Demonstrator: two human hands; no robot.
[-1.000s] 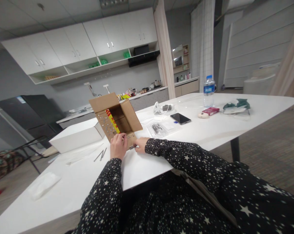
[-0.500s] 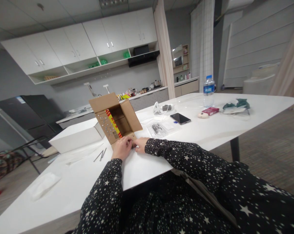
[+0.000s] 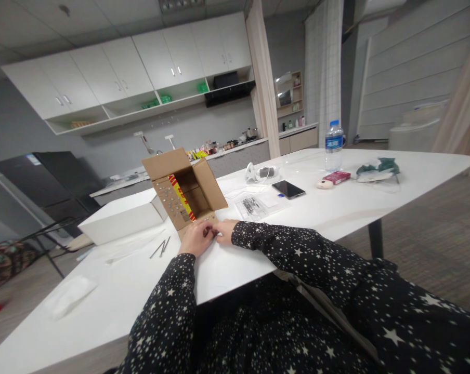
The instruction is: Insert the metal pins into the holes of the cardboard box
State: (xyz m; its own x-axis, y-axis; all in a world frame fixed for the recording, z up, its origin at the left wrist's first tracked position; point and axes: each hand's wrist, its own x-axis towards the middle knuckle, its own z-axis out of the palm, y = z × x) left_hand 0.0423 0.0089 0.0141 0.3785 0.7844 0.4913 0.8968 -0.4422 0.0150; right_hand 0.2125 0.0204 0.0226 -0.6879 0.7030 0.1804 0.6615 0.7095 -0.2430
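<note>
Both your hands at the front flap of the cardboard box [image 3: 184,189], center-left of frame.
Left hand [image 3: 196,238] lies curled on the flap, right hand [image 3: 225,231] just beside it, fingertips meeting; can't tell whether either grip is holding anything, too small. Box sits open on the white bench [image 3: 336,208], touching a white box [image 3: 120,221] on its left. Two nails [image 3: 160,248] lie left of your left hand; phone [image 3: 288,189] and bottle [image 3: 334,145] sit upper right.
</note>
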